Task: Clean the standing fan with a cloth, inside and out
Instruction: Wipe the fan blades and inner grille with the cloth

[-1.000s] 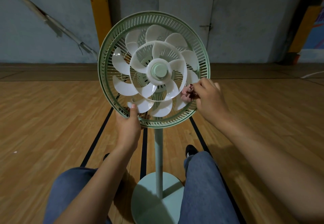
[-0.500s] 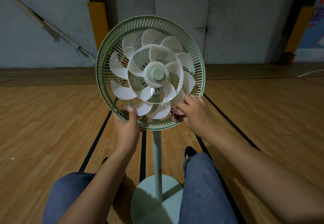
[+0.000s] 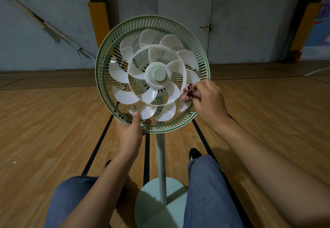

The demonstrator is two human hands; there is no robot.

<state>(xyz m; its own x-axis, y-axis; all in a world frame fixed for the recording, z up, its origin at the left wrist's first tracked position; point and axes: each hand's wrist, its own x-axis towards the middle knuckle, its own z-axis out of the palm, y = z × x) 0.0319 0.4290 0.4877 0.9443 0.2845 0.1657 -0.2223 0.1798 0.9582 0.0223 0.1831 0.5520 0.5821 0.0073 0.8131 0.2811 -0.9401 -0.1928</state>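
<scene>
Wooden gym floor, grey wall far: standing fan upright between the knees, front grille off; left hand clamps the stiff near rim, right hand pinches a soft bunched cloth against thin, probably flexible white blades at right.

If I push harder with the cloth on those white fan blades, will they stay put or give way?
The blades look like thin plastic, so they would probably flex. They sit on a central hub, so a push likely spins them away. The left hand grips only the guard rim, which likely steadies the fan head, not the blades.
</scene>
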